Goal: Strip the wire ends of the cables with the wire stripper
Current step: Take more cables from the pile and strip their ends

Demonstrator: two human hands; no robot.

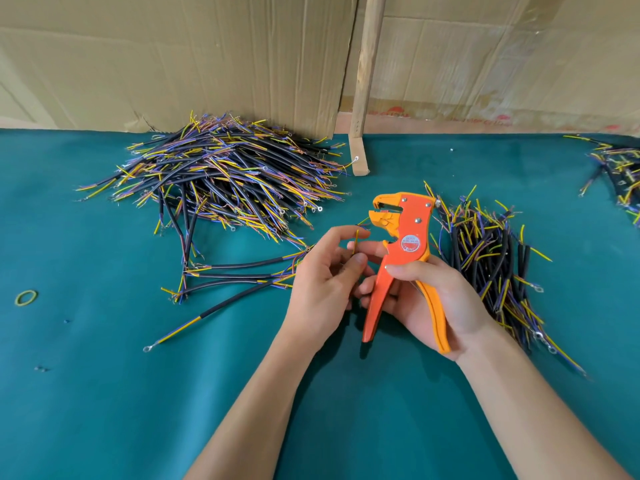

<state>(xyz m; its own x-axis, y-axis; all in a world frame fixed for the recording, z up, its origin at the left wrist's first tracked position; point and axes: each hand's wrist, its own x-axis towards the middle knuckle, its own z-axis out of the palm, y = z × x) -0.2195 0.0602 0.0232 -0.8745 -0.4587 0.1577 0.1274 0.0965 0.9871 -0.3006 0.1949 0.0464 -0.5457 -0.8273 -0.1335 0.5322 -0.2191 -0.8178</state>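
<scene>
My right hand [429, 299] fingers wrapped round orange plastic wire stripper [401, 251], upright over green worktop [104, 393]. Left hand [325, 282] fingers pinch thin yellow wire end [355, 241] near open head. Risk: wire misses notch, slips.

Nothing could be read with certainty. The wire stripper [401, 237] bore a round red-and-white sticker [410, 243] below its head, its print too small to read. Behind it, red lettering [450, 116] on the cardboard [485, 64] was blurred.
</scene>
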